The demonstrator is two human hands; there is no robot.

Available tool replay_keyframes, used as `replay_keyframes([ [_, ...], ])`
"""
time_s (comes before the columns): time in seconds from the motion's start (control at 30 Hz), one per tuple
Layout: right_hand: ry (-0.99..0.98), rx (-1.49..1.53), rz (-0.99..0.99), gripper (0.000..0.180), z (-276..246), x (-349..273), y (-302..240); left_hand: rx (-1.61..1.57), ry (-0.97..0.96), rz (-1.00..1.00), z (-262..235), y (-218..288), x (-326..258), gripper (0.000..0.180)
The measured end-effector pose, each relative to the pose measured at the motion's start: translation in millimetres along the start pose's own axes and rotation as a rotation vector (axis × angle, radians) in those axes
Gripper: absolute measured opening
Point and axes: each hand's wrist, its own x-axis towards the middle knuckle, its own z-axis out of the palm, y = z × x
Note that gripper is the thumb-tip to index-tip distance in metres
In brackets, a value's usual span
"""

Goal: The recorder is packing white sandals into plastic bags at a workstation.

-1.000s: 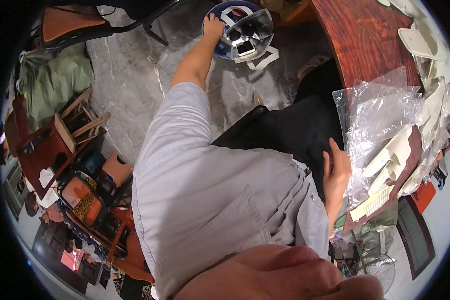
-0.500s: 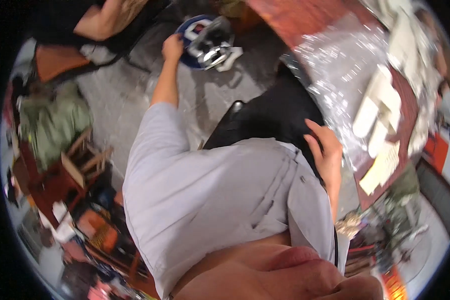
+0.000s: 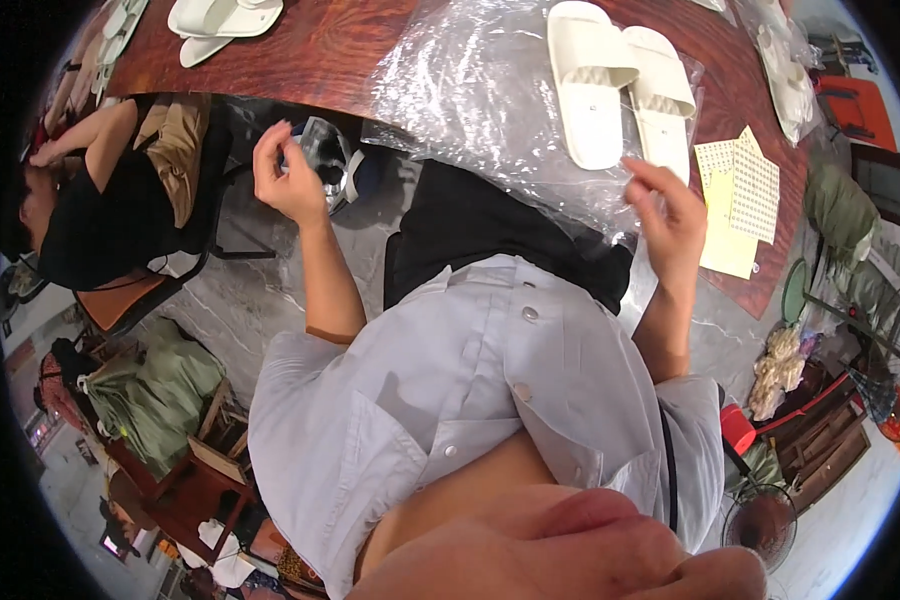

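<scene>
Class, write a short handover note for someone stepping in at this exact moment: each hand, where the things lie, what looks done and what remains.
Left hand: raised, fingers curled, holding nothing visible.
Right hand: open, at the edge of the clear plastic bag.
Pair of white slippers lies side by side on the bag on the wooden table; yellow sticker sheets lie right of them.
Done: slippers set out.
Left: slippers not yet bagged.

Setting was a small packing workshop for footwear. A long red-brown wooden table (image 3: 310,50) ran across 12 o'clock, carrying white slippers (image 3: 625,85) laid on clear plastic bags (image 3: 480,90), with more slippers (image 3: 225,18) at 11 o'clock. Yellow sticker sheets (image 3: 735,195) lay at 2 o'clock. A co-worker (image 3: 100,215) sat at 9 o'clock on a marble-patterned floor (image 3: 240,300).
</scene>
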Motion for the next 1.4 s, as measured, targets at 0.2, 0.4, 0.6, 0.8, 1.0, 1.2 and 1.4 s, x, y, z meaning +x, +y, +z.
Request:
replay_keyframes([
  [0.2,0.411,-0.006,0.147,0.018,-29,4,49,-0.189,-0.53,0.361,74,132,2,0.02],
  [0.4,0.385,-0.111,0.089,0.017,-29,25,67,-0.275,-0.76,0.647,144,181,-31,0.022],
  [0.6,0.313,-0.092,0.055,0.018,-21,37,67,-0.161,-0.757,0.556,183,161,-56,0.018],
  [0.8,0.32,-0.241,0.076,0.017,-12,46,87,-0.094,-0.798,0.598,185,128,-83,0.022],
  [1.0,0.199,-0.346,0.005,0.017,-5,51,76,-0.289,-0.773,0.323,186,127,-84,0.027],
  [1.2,-0.084,-0.203,-0.098,0.02,14,64,46,-0.334,-0.722,0.128,179,126,-81,0.026],
  [1.4,-0.052,-0.218,-0.098,0.019,37,78,73,-0.378,-0.77,0.036,180,128,-82,0.021],
])
